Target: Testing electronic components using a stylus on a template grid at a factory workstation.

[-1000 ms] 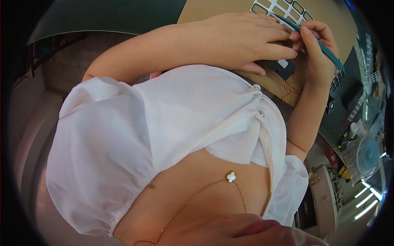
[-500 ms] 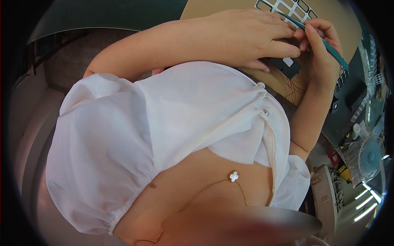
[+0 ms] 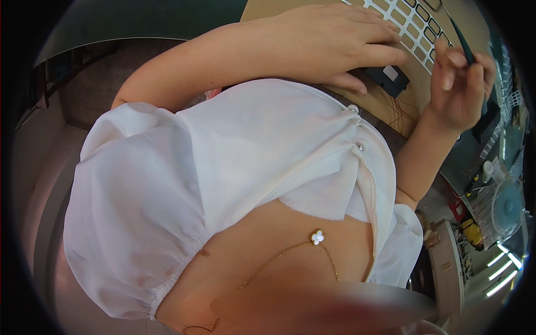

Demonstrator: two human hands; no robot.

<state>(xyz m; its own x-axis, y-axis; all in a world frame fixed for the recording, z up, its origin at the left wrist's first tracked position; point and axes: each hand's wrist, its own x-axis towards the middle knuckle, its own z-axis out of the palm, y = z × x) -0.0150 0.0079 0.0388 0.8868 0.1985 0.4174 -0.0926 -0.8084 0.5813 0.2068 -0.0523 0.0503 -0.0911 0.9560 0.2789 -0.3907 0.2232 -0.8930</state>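
Observation:
My left hand [image 3: 340,44] lies palm down with its fingers stretched out over the brown board [image 3: 279,10]. Its fingertips are beside a white grid sheet [image 3: 410,34] with black-outlined openings, and whatever is under the palm is hidden. Near the thumb sits a small black box [image 3: 389,80] with a pale rectangle on it and thin reddish wires [image 3: 401,113]. To the right, raised off the board, my right hand [image 3: 460,89] grips dark green tweezers [image 3: 463,42]. Close to their tip is a thin dark loop [image 3: 432,4], partly cut off; whether they pinch it I cannot tell.
A dark green tabletop [image 3: 139,19] extends left behind my forearm. Beyond my right arm are clear packaging [image 3: 505,100], a blue-grey fan [image 3: 507,206] and a yellow item [image 3: 472,231]. My white blouse [image 3: 268,139] is close to the board's near edge.
My right hand has moved right and away from my left hand, carrying the tweezers, which now point more upright. More of the grid sheet shows. My left hand has barely moved.

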